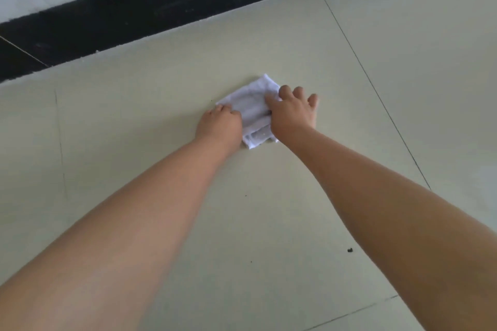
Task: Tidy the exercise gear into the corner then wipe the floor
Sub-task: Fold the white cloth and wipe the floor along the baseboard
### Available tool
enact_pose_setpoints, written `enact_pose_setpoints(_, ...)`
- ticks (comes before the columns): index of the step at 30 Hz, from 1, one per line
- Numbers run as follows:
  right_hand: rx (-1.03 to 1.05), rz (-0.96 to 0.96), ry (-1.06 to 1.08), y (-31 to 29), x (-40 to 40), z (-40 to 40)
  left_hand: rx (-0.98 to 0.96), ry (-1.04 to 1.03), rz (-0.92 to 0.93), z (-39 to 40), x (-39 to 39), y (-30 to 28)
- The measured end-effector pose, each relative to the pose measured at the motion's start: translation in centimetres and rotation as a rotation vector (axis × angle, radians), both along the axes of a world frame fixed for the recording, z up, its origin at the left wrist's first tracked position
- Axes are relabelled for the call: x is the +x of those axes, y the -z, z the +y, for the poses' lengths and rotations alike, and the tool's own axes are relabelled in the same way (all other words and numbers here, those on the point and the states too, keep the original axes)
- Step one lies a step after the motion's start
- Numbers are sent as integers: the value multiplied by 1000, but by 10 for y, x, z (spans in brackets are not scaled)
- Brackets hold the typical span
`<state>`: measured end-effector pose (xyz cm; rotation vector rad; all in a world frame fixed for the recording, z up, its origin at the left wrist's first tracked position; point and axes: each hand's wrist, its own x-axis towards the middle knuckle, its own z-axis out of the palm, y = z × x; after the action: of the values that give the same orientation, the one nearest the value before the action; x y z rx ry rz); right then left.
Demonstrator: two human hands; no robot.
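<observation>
Both hands (219, 126) (291, 113) partly over cloth (248, 101)

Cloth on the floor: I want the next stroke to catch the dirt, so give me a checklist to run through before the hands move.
1. Cloth flat on the tile floor: ok, folded and lying flat.
2. Left hand on the cloth: ok, it rests on the cloth's left edge.
3. Right hand on the cloth: ok, fingers spread on its right side.
4. Dark crumb wiped up: not ok, it lies apart from the cloth, near the right forearm.
5. Small specks wiped up: not ok.
6. Exercise gear in the corner: cannot tell, none in view.
</observation>
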<state>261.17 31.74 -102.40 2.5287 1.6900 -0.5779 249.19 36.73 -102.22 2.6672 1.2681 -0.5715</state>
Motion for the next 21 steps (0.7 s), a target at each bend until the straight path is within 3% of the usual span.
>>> enact_pose_setpoints(5, 41, 137, -185, 9, -51, -5, 66, -19, -28, 0, -63, 9)
enact_pose_setpoints(8, 233, 37, -248, 19, -48, -52, 94, 41, -67, -33, -74, 20)
enact_pose_setpoints(13, 286, -120, -120, 24, 33, -138, 12, 347, -155, -88, -1, 28)
enact_pose_setpoints(16, 127, -140, 116, 12, 81, -142, -89, 254, -207, -106, 70, 25)
enact_pose_setpoints(18, 42, -132, 238, 5, 98, -119, -136, 183, -143, -101, 104, 7)
enact_pose_setpoints(21, 6, -116, 237, 2, 100, -73, 2, 163, -40, -77, 126, 16)
